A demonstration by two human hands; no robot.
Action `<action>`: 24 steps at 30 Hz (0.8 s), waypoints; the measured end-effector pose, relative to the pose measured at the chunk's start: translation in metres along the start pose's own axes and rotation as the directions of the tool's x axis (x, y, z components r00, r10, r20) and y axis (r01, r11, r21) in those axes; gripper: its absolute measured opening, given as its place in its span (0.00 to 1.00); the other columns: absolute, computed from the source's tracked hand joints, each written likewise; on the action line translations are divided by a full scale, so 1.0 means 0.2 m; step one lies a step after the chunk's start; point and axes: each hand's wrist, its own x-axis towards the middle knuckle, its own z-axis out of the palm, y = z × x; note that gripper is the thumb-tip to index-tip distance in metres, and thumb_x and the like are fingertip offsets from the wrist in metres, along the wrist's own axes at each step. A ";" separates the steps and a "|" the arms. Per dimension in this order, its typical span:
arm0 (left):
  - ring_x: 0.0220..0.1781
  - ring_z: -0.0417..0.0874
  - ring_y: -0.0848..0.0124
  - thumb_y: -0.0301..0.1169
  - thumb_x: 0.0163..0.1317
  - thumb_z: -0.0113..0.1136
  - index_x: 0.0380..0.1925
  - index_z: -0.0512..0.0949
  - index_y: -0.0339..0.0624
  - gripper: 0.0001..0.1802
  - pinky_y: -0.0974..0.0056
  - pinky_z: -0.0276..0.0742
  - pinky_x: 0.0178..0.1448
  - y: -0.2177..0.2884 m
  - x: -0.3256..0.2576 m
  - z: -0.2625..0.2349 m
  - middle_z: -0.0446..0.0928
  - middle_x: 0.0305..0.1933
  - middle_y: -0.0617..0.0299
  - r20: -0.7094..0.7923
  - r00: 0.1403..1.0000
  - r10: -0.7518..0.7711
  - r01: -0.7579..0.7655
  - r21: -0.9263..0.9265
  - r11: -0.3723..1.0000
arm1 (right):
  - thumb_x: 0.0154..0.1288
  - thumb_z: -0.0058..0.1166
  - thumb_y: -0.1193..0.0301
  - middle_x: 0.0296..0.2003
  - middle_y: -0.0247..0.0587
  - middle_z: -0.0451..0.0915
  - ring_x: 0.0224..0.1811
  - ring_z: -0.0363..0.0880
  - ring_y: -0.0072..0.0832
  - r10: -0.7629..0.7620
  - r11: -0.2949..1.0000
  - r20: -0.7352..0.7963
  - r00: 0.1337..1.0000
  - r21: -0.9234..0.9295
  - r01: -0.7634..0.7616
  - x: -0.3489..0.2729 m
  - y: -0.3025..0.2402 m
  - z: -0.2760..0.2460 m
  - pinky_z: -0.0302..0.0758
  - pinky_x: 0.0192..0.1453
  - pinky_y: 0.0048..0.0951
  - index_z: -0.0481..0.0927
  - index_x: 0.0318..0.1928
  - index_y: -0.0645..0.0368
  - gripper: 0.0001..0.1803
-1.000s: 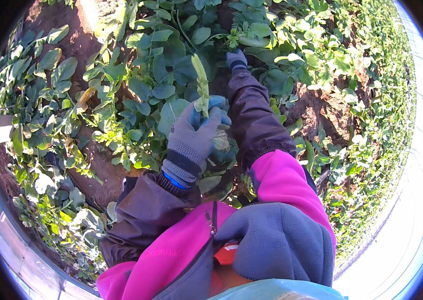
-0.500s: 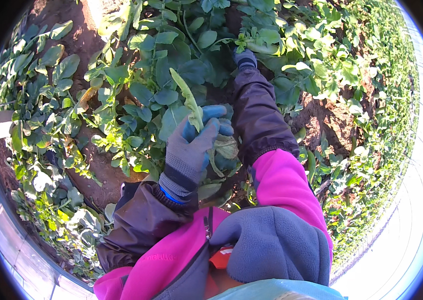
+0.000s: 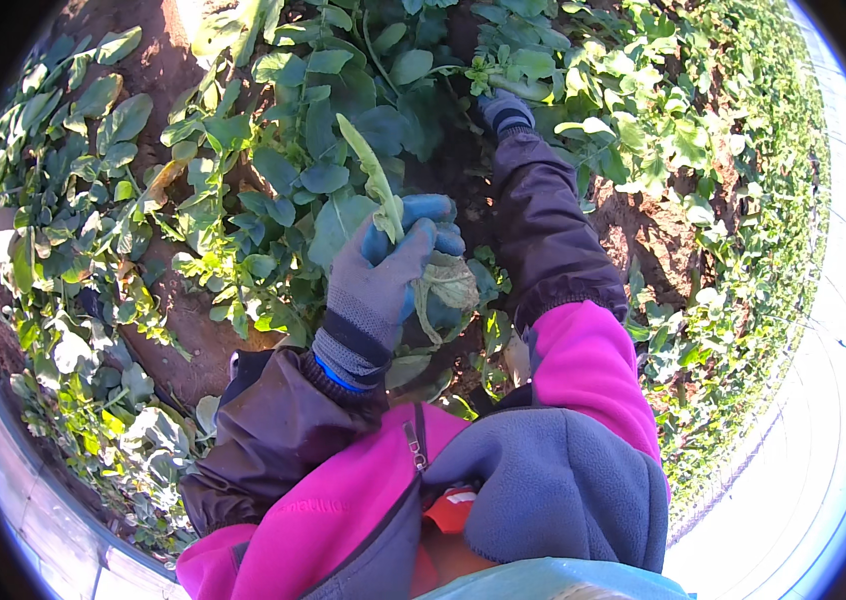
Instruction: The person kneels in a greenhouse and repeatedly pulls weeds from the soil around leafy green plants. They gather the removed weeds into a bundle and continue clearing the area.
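Down in the leafy plants (image 3: pixel 123 120)
The gloved left hand (image 3: pixel 375 270) curls around a pale green leaf (image 3: pixel 371 175), with a dry, crinkly leaf (image 3: pixel 452 285) hanging beside that hand. The gloved right hand (image 3: pixel 506 112) is among big green leaves (image 3: pixel 533 65), fingertips hidden. A white strip (image 3: pixel 793 450) lines the plant bed's (image 3: pixel 198 335) right edge.

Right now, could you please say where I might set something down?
Bare brown soil lies between the dark maroon left sleeve and green plants; sunlit soil shows right of the matching right sleeve. Broad green leaves crowd the grey gloved right hand.

Sunlit brown soil (image 3: pixel 665 242) lies left of pale, perhaps plastic sheeting (image 3: pixel 798 450).
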 end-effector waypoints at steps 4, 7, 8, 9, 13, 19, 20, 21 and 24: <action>0.41 0.79 0.73 0.23 0.64 0.49 0.48 0.72 0.33 0.13 0.67 0.75 0.49 -0.02 0.01 -0.02 0.77 0.42 0.57 0.005 1.000 0.029 -0.029 -0.007 1.000 | 0.66 0.43 0.54 0.42 0.47 0.79 0.43 0.78 0.35 -0.146 0.820 0.247 0.958 0.572 -0.022 -0.14 -0.04 -0.10 0.73 0.51 0.35 0.77 0.48 0.59 0.23; 0.43 0.78 0.72 0.22 0.63 0.50 0.50 0.72 0.33 0.15 0.67 0.73 0.51 -0.05 0.04 -0.03 0.77 0.42 0.57 -0.073 0.994 0.079 -0.076 0.038 0.996 | 0.70 0.44 0.63 0.25 0.34 0.75 0.31 0.73 0.20 -0.640 0.255 0.298 0.708 0.952 -0.171 -0.48 -0.09 -0.31 0.72 0.40 0.22 0.78 0.42 0.65 0.17; 0.44 0.78 0.71 0.22 0.62 0.51 0.51 0.71 0.32 0.17 0.66 0.73 0.52 -0.05 0.05 -0.04 0.77 0.43 0.56 -0.109 0.986 0.129 -0.123 0.065 0.990 | 0.69 0.45 0.58 0.24 0.32 0.72 0.31 0.74 0.21 -0.764 0.141 0.162 0.624 0.986 -0.083 -0.60 -0.14 -0.39 0.71 0.38 0.22 0.79 0.40 0.65 0.20; 0.46 0.78 0.69 0.22 0.60 0.52 0.52 0.70 0.31 0.19 0.64 0.72 0.53 -0.07 0.07 -0.04 0.77 0.44 0.56 -0.162 0.974 0.160 -0.147 0.094 0.985 | 0.69 0.46 0.56 0.26 0.33 0.73 0.34 0.75 0.23 -0.783 0.020 0.035 0.621 0.999 -0.031 -0.76 -0.19 -0.46 0.72 0.43 0.25 0.77 0.42 0.66 0.22; 0.48 0.76 0.70 0.22 0.51 0.60 0.57 0.63 0.36 0.31 0.66 0.73 0.51 -0.10 0.13 -0.04 0.73 0.49 0.57 0.008 0.886 0.464 -0.378 0.594 0.710 | 0.66 0.48 0.53 0.34 0.35 0.76 0.43 0.75 0.24 -0.723 -0.165 -0.081 0.686 0.985 -0.058 -1.19 -0.44 -0.70 0.70 0.53 0.26 0.74 0.49 0.66 0.27; 0.41 0.79 0.71 0.28 0.51 0.65 0.48 0.69 0.32 0.25 0.65 0.74 0.47 -0.09 0.12 -0.05 0.78 0.43 0.56 -0.178 0.979 0.099 0.026 0.591 0.806 | 0.67 0.48 0.59 0.40 0.36 0.78 0.45 0.73 0.21 -0.635 -0.196 -0.114 0.764 0.981 -0.016 -1.18 -0.39 -0.72 0.69 0.49 0.25 0.75 0.50 0.63 0.21; 0.40 0.79 0.71 0.29 0.52 0.65 0.46 0.71 0.31 0.23 0.66 0.75 0.46 -0.09 0.12 -0.05 0.79 0.41 0.56 -0.216 0.976 0.041 0.083 0.536 0.840 | 0.66 0.48 0.59 0.40 0.37 0.79 0.43 0.74 0.21 -0.621 -0.221 -0.123 0.774 0.975 -0.023 -1.09 -0.33 -0.68 0.69 0.48 0.24 0.76 0.50 0.63 0.21; 0.39 0.79 0.72 0.30 0.52 0.66 0.44 0.72 0.31 0.22 0.66 0.75 0.45 -0.09 0.11 -0.05 0.79 0.40 0.56 -0.197 0.978 0.072 0.033 0.484 0.875 | 0.66 0.48 0.60 0.38 0.36 0.79 0.41 0.74 0.21 -0.455 -0.105 -0.184 0.872 0.983 0.152 -0.94 -0.25 -0.65 0.70 0.46 0.25 0.77 0.49 0.61 0.19; 0.35 0.79 0.73 0.31 0.52 0.67 0.41 0.74 0.30 0.20 0.67 0.76 0.42 -0.11 0.11 -0.05 0.79 0.36 0.57 -0.261 0.958 0.121 -0.006 0.402 0.915 | 0.56 0.54 0.56 0.43 0.38 0.80 0.47 0.77 0.35 0.021 0.987 -0.223 0.975 0.159 0.015 -0.49 -0.01 -0.58 0.69 0.55 0.36 0.78 0.49 0.50 0.21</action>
